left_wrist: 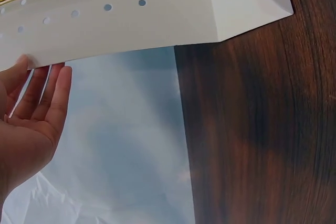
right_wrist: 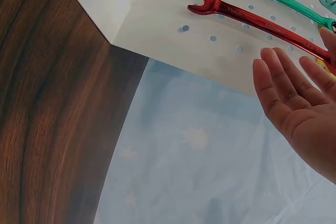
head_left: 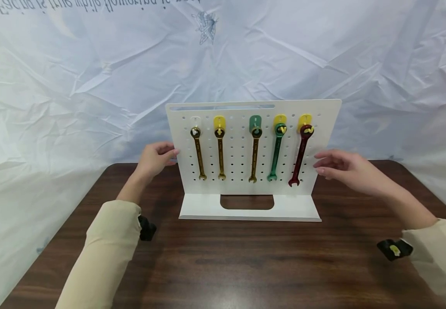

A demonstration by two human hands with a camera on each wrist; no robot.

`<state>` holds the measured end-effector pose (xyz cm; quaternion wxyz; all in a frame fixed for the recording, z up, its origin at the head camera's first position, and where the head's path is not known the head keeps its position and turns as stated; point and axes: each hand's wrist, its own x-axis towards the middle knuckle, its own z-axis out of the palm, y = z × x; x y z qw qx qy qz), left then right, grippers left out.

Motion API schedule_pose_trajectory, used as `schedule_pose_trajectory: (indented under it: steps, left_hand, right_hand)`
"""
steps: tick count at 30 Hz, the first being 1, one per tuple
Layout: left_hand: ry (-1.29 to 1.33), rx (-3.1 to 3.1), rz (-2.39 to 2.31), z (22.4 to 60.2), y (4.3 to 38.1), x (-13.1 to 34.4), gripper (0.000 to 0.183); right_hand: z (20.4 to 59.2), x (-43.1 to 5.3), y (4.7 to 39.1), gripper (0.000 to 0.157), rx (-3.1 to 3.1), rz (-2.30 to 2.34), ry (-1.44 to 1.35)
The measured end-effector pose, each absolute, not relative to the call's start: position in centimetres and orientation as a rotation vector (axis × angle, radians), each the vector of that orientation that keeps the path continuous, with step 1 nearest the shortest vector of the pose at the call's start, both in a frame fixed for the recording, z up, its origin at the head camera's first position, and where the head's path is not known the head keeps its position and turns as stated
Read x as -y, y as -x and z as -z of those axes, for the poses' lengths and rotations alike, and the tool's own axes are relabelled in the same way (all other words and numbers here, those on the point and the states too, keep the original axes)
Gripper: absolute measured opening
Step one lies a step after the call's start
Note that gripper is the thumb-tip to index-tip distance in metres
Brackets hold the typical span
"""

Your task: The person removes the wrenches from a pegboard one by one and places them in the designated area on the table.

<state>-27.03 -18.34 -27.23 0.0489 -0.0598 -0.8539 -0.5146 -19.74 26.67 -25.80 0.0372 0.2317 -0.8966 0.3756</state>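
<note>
A white pegboard stand [head_left: 242,163] stands upright on the table. Several combination wrenches hang from its hooks: three gold ones, including the leftmost gold wrench [head_left: 198,154], then a green wrench [head_left: 276,152] and a red wrench [head_left: 301,154]. At the board's left edge, my left hand [head_left: 155,159] pinches the panel, thumb on the front and fingers behind, as the left wrist view shows. My right hand [head_left: 346,169] is beside the right edge, close to the red wrench, its fingers fairly straight and holding nothing. Whether its fingertips touch the board, I cannot tell.
The dark wooden table [head_left: 223,262] extends in front of the stand. Behind it hangs a wrinkled pale cloth [head_left: 130,81] with printed lettering. Yellow, green and white hook plates, such as the yellow hook [head_left: 219,122], hold the wrenches. The stand's base has a cut-out slot.
</note>
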Motion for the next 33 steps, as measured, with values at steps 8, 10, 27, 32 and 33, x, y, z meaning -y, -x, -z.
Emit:
schedule_pose_trajectory:
  steps: [8, 10, 27, 32, 33]
  left_hand:
    - [0.132, 2.564, 1.643, 27.6, 27.4, 18.4, 0.029]
    - [0.129, 2.57, 1.637, 27.7, 27.4, 18.4, 0.03]
    - [0.129, 2.527, 1.684, 27.9, 27.4, 18.3, 0.028]
    - [0.136, 2.522, 1.69, 28.0, 27.4, 18.3, 0.028]
    - [0.135, 2.522, 1.691, 28.0, 27.4, 18.3, 0.028]
  right_hand:
    - [25.0, -26.0, 20.6, 0.036, 2.785, -1.182, -0.692]
    - [24.7, -25.7, 20.8, 0.036, 2.767, -1.201, -0.705]
    - [24.4, -24.0, 22.6, 0.023, 2.688, -1.203, -0.59]
    - [24.9, -23.8, 22.8, 0.02, 2.71, -1.177, -0.555]
    - [24.9, -23.7, 22.9, 0.02, 2.711, -1.173, -0.55]
